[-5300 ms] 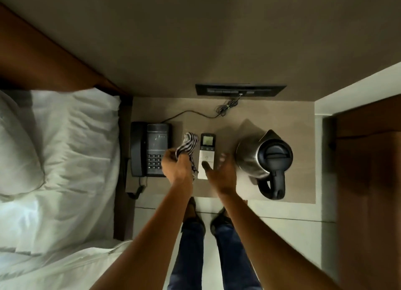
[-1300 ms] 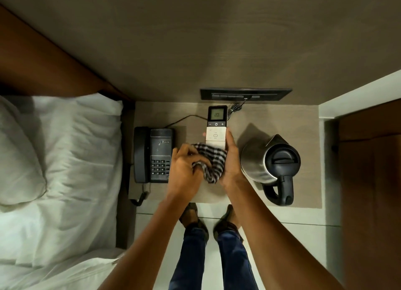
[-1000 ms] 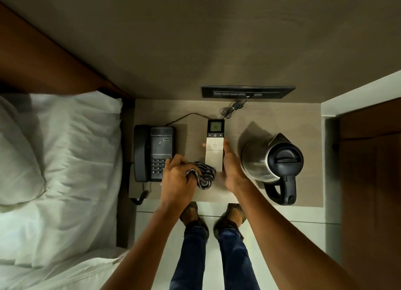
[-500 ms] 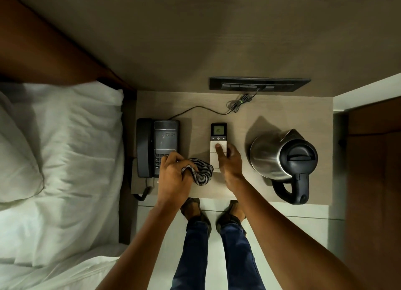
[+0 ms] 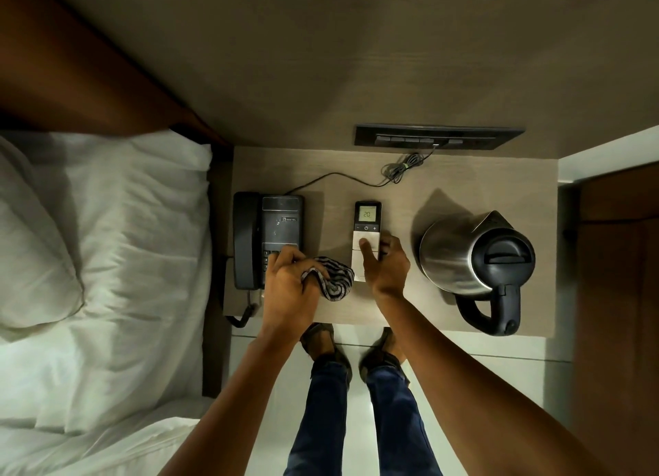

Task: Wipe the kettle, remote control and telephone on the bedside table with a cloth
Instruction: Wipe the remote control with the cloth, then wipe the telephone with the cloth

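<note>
Remote control lies flat on the bench under my right hand, cloth bunched in my left.

My left hand (image 5: pixel 290 290) is clenched around the striped cloth (image 5: pixel 333 283), beside the telephone (image 5: pixel 267 242). My right hand (image 5: pixel 387 267) rests on the remote control (image 5: pixel 367 231), thumb on top, fingers (image 5: pixel 387 243) loosely curled along its right edge. The kettle (image 5: pixel 474 258) stands well right on the bench (image 5: pixel 428 179).
</note>
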Tool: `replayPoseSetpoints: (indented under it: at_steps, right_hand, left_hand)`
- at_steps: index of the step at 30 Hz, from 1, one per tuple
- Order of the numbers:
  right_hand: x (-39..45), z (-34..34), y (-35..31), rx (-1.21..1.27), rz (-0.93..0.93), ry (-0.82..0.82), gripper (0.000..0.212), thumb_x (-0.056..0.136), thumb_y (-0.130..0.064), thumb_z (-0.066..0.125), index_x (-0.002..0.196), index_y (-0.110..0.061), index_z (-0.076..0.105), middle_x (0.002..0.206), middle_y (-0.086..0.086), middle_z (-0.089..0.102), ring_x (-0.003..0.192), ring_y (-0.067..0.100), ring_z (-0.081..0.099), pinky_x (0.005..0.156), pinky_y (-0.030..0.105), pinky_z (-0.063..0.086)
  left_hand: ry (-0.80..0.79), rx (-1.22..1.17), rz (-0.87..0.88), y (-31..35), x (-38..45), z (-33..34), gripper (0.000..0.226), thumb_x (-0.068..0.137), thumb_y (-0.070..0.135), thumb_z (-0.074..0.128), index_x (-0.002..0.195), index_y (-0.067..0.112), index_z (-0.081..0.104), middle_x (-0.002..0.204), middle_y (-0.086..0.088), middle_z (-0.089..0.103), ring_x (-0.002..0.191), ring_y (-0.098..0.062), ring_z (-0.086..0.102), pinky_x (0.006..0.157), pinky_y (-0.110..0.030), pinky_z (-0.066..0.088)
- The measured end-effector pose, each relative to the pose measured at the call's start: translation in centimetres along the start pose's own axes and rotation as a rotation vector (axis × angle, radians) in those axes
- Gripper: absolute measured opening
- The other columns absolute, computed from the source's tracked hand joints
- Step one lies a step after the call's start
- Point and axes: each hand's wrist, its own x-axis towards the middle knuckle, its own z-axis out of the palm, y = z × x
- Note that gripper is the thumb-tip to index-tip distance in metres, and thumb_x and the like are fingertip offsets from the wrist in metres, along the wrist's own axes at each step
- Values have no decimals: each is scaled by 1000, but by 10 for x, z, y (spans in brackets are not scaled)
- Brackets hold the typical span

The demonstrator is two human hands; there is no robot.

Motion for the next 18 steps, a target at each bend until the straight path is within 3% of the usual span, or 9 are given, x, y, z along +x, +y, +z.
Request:
replayPoseSetpoints:
  at_steps: [2,3,5,10,13,16,18]
  right_hand:
    - [-1,0,1,12,-8,14,40,92,-21,84,126,-4,68,116,14,78,97,18,74,80,7,56]
    - [-1,0,1,19,-6,22,41,92,-22,84,125,-5,68,116,14,78,99,21,75,86,22,63]
    - [-2,-2,1,24,-4,37,41,91,-24,85,124,-6,67,118,14,75,103,26,75,94,39,63]
    - [-9,-9,0,8,-47,37,41,95,-23,81,128,-4,65,126,17,69,102,26,71,93,45,63]
    - [-25,-15,-4,-50,-154,34,37,98,-22,76,130,-9,64,130,13,62,105,26,68,91,43,62]
    - [-51,-8,-9,-104,-281,-71,40,97,-14,74,136,-16,62,131,6,61,108,22,65,90,36,59]
    - [-66,5,-14,-56,-253,-209,47,99,-10,71,144,-14,57,132,7,64,110,22,67,91,37,61]
  left_hand:
    - [-2,-8,-9,-1,-1,-1,23,91,-1,63,95,16,78,116,-3,57,114,-17,45,100,-39,53]
    - [-2,-16,-11,-2,-1,-2,22,91,0,63,95,15,78,116,-3,57,114,-17,45,100,-39,53]
    - [-2,-22,-7,-4,-2,-3,21,91,0,63,96,14,78,115,-4,58,114,-18,46,99,-40,53]
    - [7,-34,-16,-9,-5,-7,23,90,-2,62,95,14,78,115,-4,58,116,-19,47,99,-36,52]
    - [56,-180,-170,-9,-4,-13,25,90,-3,59,97,14,75,118,-4,60,116,-22,55,101,-38,53]
    - [180,-398,-347,-12,-4,-21,21,91,0,58,100,16,69,112,-7,64,101,-22,67,93,-49,59]
    - [199,-360,-332,-14,-5,-25,18,93,5,59,105,15,68,116,-9,61,97,-15,64,93,-47,59]
